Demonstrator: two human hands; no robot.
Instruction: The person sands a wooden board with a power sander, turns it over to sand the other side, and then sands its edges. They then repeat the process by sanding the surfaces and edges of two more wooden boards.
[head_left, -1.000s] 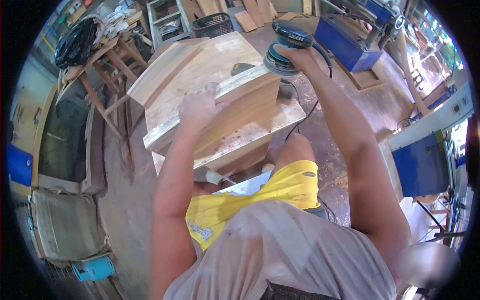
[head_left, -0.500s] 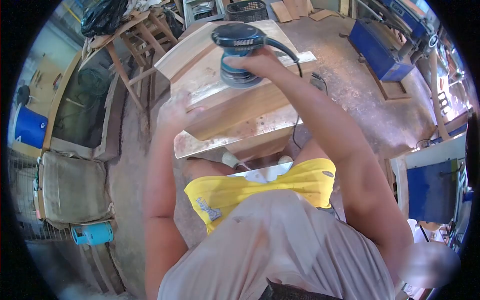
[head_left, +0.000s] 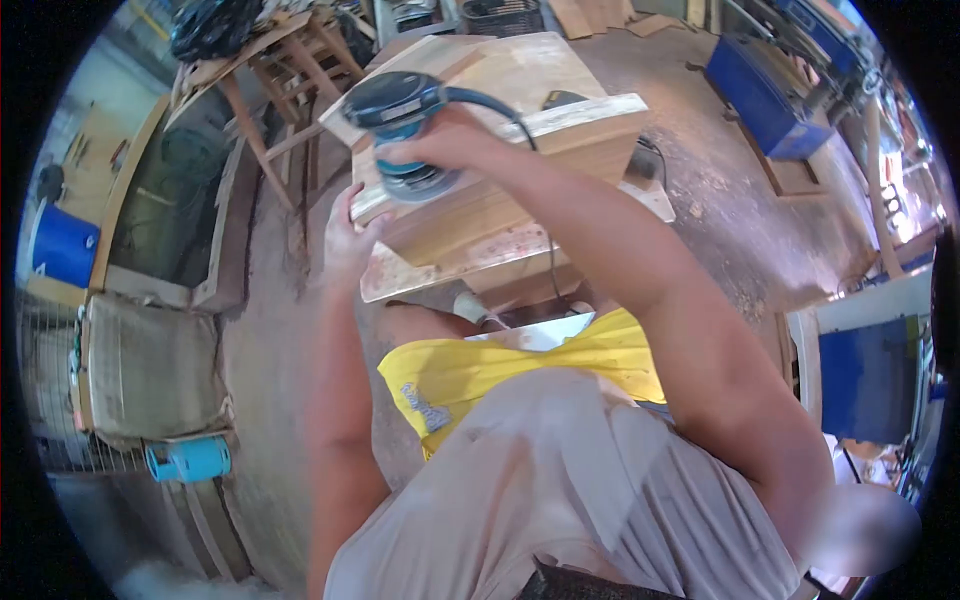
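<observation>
My right hand (head_left: 447, 140) is wrapped round the body of a teal and black orbital sander (head_left: 395, 105). The sander's round pad is over the left end of the upper edge of a thick wooden board (head_left: 500, 185); whether it touches is hard to tell. At that same end, my left hand (head_left: 350, 238) grips the board, with fingers behind and thumb in front, slightly blurred. A black cord (head_left: 495, 103) runs from the sander over my right wrist and down. Beneath the board lies a stained wooden bench top (head_left: 400, 277), with pale wooden panels (head_left: 535, 65) behind.
A wooden trestle (head_left: 250, 115) bearing a black plastic bag (head_left: 212, 28) stands at the back left. A black crate (head_left: 500, 17) and loose planks lie at the back. Blue machinery (head_left: 765, 95) is on the right. A padded seat (head_left: 155, 365) and a turquoise gas cylinder (head_left: 190, 459) are on the left.
The sander has moved left along the board's edge in my right hand, towards the left end. My left hand stays at that end, its fingers now showing more clearly. The view has shifted slightly.
</observation>
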